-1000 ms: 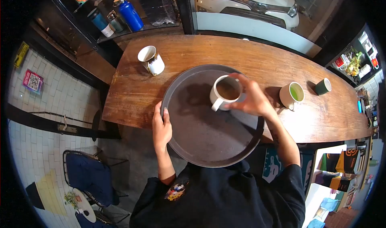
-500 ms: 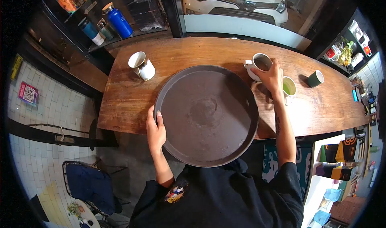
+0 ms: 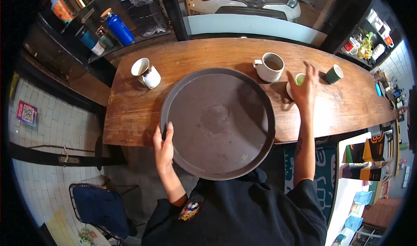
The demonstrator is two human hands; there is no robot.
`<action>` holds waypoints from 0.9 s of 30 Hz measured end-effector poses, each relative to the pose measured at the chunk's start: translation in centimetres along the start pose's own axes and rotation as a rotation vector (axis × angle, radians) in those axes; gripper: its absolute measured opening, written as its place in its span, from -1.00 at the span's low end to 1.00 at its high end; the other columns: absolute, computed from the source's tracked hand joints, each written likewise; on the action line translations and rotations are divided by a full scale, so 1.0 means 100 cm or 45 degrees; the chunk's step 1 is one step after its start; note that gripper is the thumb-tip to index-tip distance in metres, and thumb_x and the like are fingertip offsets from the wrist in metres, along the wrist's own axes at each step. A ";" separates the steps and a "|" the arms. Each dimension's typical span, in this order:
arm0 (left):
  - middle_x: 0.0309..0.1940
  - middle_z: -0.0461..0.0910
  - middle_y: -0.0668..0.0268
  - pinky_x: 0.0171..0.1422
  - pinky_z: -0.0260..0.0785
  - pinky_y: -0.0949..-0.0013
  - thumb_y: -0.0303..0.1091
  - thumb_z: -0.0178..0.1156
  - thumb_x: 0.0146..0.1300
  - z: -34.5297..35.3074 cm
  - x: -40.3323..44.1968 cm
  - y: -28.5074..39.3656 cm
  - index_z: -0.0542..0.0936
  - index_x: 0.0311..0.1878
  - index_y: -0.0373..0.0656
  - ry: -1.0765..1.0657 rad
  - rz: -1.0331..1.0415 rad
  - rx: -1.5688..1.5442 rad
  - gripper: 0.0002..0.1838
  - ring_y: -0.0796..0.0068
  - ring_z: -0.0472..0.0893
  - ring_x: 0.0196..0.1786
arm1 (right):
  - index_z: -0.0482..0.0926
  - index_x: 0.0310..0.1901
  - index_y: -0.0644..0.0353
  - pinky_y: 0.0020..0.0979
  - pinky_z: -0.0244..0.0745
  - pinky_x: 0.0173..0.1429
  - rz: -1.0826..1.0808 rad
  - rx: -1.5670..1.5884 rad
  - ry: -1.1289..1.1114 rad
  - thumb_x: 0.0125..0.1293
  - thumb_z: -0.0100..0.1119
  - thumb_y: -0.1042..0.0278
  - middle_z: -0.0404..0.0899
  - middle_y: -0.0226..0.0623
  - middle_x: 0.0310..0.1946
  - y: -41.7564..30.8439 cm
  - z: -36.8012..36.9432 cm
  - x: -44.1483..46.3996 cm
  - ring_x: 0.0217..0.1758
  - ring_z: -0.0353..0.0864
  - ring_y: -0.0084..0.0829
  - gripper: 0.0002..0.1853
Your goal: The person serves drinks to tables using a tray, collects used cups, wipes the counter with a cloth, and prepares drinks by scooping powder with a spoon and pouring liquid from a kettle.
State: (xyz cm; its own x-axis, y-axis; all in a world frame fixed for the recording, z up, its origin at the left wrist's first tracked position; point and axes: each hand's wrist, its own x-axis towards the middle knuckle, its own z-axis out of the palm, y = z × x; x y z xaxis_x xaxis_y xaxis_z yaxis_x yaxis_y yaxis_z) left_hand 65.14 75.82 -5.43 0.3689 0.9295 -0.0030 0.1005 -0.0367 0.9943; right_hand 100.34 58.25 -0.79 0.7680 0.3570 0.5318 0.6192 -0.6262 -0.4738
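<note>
A left hand grips a round serving tray [image 3: 217, 116] while the right hand [image 3: 307, 90], fingers spread, is at a cup of green liquid [image 3: 289, 90], contact unclear. A white mug of dark liquid [image 3: 269, 74], now off the tray, stands beside it on the wooden table [image 3: 204, 50].

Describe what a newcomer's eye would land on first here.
Most likely the big, dark round tray, front and center, its rim held by the left hand. Next might be the right hand, fingers spread over the cup with green contents on the wooden table. The bright blue bottle also stands out on the shelf at upper left.
</note>
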 end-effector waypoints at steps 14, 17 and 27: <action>-0.02 0.58 0.23 0.12 0.43 0.29 -0.35 0.21 0.25 -0.011 -0.055 -0.008 0.54 0.05 -0.27 -0.050 -0.525 -0.721 -0.67 0.36 0.57 0.03 | 0.50 -0.24 0.20 -0.55 0.44 -0.47 0.922 1.239 -0.452 0.47 0.02 0.03 0.50 -0.34 -0.46 0.076 -0.010 -0.061 -0.52 0.52 -0.53 -0.65; 0.00 0.59 0.22 0.16 0.41 0.26 -0.33 0.16 0.26 -0.007 -0.080 -0.013 0.55 0.06 -0.26 -0.067 -0.626 -0.903 -0.67 0.33 0.57 0.06 | 0.48 -0.25 0.17 -0.50 0.47 -0.39 0.967 1.489 -0.407 0.47 0.00 0.06 0.48 -0.34 -0.45 0.083 0.003 -0.065 -0.46 0.54 -0.47 -0.69; 0.25 0.46 0.23 0.32 0.32 0.14 -0.13 -0.08 0.46 0.056 -0.194 -0.023 0.38 0.32 -0.17 0.114 -0.409 -1.447 -0.53 0.23 0.48 0.25 | 0.40 -0.32 0.18 -0.42 0.35 -0.38 0.635 1.664 -0.624 0.48 0.00 0.11 0.31 -0.42 -0.48 0.083 -0.040 -0.068 -0.45 0.41 -0.47 -0.69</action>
State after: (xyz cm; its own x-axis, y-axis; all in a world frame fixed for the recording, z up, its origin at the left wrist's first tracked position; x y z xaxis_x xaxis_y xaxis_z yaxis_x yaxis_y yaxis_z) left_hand 62.97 55.81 -8.26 0.4060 0.8606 -0.3074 -0.7189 0.5084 0.4741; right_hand 99.60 47.91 -5.54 0.7532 0.6571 -0.0300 -0.2175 0.2058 -0.9541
